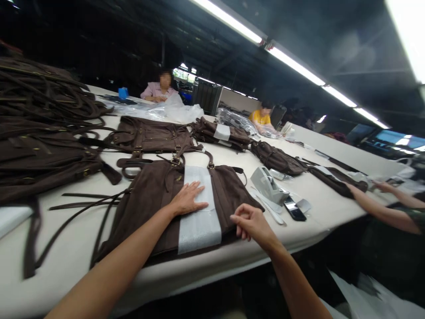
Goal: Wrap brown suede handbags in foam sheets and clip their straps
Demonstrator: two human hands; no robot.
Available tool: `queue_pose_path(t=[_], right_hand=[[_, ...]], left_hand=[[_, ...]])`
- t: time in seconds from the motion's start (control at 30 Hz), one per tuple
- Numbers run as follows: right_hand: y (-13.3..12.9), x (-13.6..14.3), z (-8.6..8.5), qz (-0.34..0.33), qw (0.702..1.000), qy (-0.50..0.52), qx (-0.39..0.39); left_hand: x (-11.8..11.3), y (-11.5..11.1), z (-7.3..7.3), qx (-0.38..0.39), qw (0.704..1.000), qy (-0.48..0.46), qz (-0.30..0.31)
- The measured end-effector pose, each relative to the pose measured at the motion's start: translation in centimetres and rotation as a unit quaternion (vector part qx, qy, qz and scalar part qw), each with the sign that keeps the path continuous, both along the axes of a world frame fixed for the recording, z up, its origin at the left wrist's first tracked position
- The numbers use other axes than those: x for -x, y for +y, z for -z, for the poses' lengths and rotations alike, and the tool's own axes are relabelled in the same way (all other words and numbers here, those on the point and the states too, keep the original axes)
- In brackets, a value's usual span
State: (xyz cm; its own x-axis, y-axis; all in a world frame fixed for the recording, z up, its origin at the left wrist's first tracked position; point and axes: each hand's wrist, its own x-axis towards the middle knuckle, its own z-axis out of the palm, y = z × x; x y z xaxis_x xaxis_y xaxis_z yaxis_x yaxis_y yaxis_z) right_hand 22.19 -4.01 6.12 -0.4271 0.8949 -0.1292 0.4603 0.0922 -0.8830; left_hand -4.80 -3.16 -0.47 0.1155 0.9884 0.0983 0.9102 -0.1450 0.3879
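Note:
A dark brown handbag (152, 190) lies flat before me, its handles pointing away and its thin straps trailing to the left. Around its middle runs a white foam sheet strip (199, 232). My left hand (187, 199) rests on the strip and the bag, palm down with fingers spread. Over the bag's right edge is my right hand (250, 221), with thumb and fingers pinched together. Anything between those fingertips is too small or hidden to make out.
Right of the bag stand a grey tape dispenser (268, 186), a white-handled tool (274, 212) and a phone (294, 209). Brown bags pile up at left (43, 146); more lie behind (152, 135). A co-worker's arms (375, 206) reach in at right. Two people sit across the table (318, 212).

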Motion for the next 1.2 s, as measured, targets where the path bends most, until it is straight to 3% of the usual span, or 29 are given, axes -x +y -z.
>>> queue_pose_path(t=[0.07, 0.13, 0.17, 0.23, 0.3, 0.43, 0.67, 0.93, 1.2], right_hand=[[3.3, -4.2, -1.3, 0.130, 0.984, 0.045, -0.114], [7.4, -8.5, -2.6, 0.254, 0.945, 0.009, -0.207], [9.4, -10.4, -3.2, 0.287, 0.933, -0.030, -0.217], [12.9, -13.3, -4.0, 0.298, 0.932, -0.083, -0.191], [15.4, -14.9, -4.1, 0.266, 0.950, -0.098, -0.134], [17.9, -15.8, -3.2, 0.214, 0.971, -0.099, -0.045], [18.8, -16.3, -2.6, 0.212, 0.976, -0.046, -0.036], [15.3, -17.8, -3.5, 0.232, 0.963, -0.013, -0.134], [13.8, -18.9, 0.7, 0.268, 0.947, -0.086, -0.152]], left_hand=[[0.3, 0.2, 0.4, -0.005, 1.000, 0.004, -0.011], [0.7, 0.8, 1.1, -0.025, 1.000, 0.000, -0.005], [0.9, 1.1, 1.5, -0.030, 1.000, -0.002, -0.002], [1.2, 1.7, 2.1, -0.035, 0.999, 0.000, 0.000], [1.4, 1.9, 2.4, -0.036, 0.999, 0.004, -0.002], [1.7, 1.7, 2.5, -0.052, 0.999, 0.006, -0.013], [2.3, 2.0, 3.3, -0.058, 0.998, 0.003, -0.008], [2.6, 2.2, 3.5, -0.064, 0.998, 0.014, -0.004], [2.6, 2.2, 3.4, -0.051, 0.999, 0.011, -0.001]])
